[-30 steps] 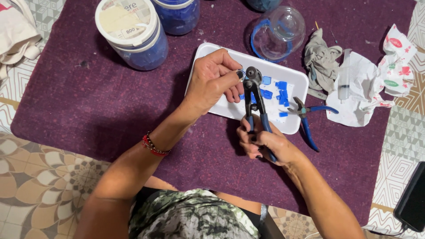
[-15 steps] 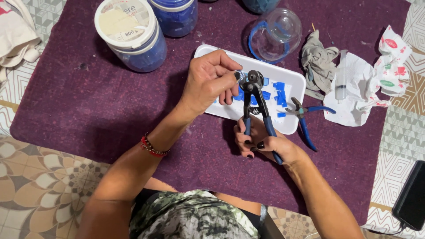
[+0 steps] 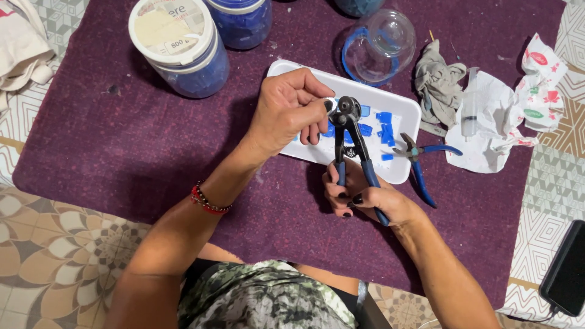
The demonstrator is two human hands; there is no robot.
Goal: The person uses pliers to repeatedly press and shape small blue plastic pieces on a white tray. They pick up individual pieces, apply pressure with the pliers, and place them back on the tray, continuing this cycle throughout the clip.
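My right hand (image 3: 365,198) is closed round the blue handles of the wheeled nippers (image 3: 350,143), head pointing away from me, over the white tray (image 3: 405,109). My left hand (image 3: 286,113) has fingers curled, thumb & forefinger pinching a small pale piece (image 3: 329,105) right at the nipper wheels; can't tell exactly what the piece is, too small. Red bead bracelet (image 3: 207,201) on left wrist.

In the tray, just right of the nipper head: loose blue tile bits (image 3: 384,125). A 2nd pair of pliers (image 3: 420,158) w/ blue handles lies across the tray's right edge, on the purple mat (image 3: 122,140). Beyond the tray: clear glass jar (image 3: 381,42). Far left of the mat: white-lidded tub (image 3: 180,45) of blue pieces, another blue tub (image 3: 244,18) beside it. Right side: grey rag (image 3: 436,79), crumpled printed paper (image 3: 518,103) w/ a syringe (image 3: 469,106) on it. Black phone (image 3: 563,262) at the far right on the patterned floor.
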